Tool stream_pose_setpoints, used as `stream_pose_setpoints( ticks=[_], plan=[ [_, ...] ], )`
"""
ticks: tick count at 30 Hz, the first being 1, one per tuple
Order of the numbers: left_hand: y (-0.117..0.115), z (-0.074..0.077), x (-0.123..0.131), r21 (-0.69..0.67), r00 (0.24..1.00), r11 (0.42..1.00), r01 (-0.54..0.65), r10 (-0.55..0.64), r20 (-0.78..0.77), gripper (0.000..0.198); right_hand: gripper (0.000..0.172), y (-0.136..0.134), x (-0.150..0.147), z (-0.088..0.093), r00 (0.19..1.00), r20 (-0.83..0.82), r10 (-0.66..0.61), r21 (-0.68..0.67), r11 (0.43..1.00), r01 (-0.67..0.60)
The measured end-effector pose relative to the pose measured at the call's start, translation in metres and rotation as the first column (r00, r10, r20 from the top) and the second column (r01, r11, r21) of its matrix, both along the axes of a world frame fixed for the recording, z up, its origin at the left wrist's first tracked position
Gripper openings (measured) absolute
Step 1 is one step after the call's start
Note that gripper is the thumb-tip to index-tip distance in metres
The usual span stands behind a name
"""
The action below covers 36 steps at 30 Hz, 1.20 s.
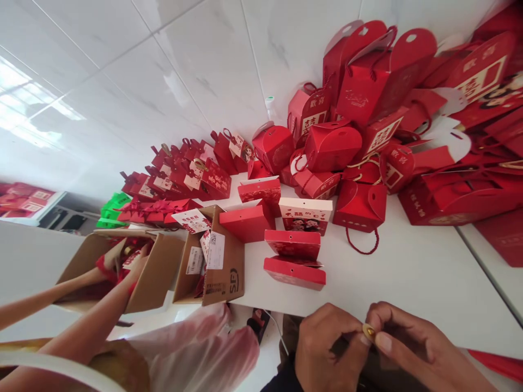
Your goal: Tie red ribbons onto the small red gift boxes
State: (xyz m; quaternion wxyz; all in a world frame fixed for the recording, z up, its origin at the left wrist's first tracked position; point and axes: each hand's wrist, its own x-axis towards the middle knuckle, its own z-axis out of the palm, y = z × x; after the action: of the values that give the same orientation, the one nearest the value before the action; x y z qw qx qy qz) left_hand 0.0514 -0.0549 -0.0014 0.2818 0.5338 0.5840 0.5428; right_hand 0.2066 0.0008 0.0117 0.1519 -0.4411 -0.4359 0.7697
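And here on the far left, a co-worker's hands (139, 268) are down inside an open carton (159, 277), its flap folded outward, presumably to leave room for both arms. Behind, tagged boxes (216, 178) pack tightly towards the wall, a layout that likely saves space. Next along, the SF carton (229, 275) sits right beside the first one. Then come narrow boxes (295, 275), upright in a rough file on the desk (368, 277), punched edges uppermost, so those holes look easy to reach. Now my left hand (329, 348), just off the desk's near edge: fingers pinching a small gold piece (369, 331), while handled boxes (335, 144) crowd the far side. And my right hand (412, 343) closes in, thumb and forefinger gripping the same piece from the other side; something that tiny, I'd judge, only gives room for fingertips.
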Motion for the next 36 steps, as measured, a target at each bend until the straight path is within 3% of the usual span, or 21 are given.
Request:
stream_pose_setpoints(
  ticks=[8,11,14,16,19,25,29,33,36],
  plan=[
    [-0.003,-0.004,-0.001,0.033,0.995,0.999,-0.016,0.019,-0.099,0.012,0.048,-0.002,-0.004,0.005,0.997,-0.014,-0.076,0.004,0.997,0.077],
    [-0.007,-0.002,-0.014,0.085,0.968,0.973,-0.215,0.224,-0.117,0.013,0.049,0.001,-0.002,0.007,0.993,0.031,-0.113,0.026,0.993,0.112],
    [-0.006,0.001,-0.045,0.159,0.852,0.858,-0.489,0.509,-0.126,0.019,0.047,0.005,0.002,0.004,0.982,0.077,-0.175,0.129,0.978,0.164],
    [-0.001,0.002,-0.068,0.165,0.815,0.823,-0.544,0.565,-0.128,0.034,0.046,0.007,0.004,0.001,0.979,0.091,-0.181,0.176,0.971,0.163],
    [0.009,0.001,-0.090,0.087,0.872,0.887,-0.454,0.462,-0.159,0.052,0.043,0.009,0.005,-0.003,0.991,0.083,-0.108,0.175,0.980,0.093],
    [0.020,0.010,-0.101,0.049,0.932,0.952,-0.303,0.307,-0.193,0.032,0.042,0.007,-0.002,0.004,0.989,0.089,-0.117,0.207,0.974,0.097],
    [0.018,0.014,-0.106,0.059,0.949,0.971,-0.230,0.237,-0.207,0.034,0.037,0.009,-0.002,0.007,0.990,0.087,-0.114,0.296,0.951,0.084],
    [0.016,0.006,-0.099,0.051,0.960,0.986,-0.159,0.167,-0.224,0.024,0.028,0.013,0.000,0.006,0.990,0.116,-0.080,0.493,0.870,0.012],
    [0.015,0.000,-0.091,0.028,0.950,0.990,-0.138,0.141,-0.277,0.015,0.019,0.016,-0.001,0.008,0.978,0.192,-0.075,0.661,0.747,-0.073]
  ],
)
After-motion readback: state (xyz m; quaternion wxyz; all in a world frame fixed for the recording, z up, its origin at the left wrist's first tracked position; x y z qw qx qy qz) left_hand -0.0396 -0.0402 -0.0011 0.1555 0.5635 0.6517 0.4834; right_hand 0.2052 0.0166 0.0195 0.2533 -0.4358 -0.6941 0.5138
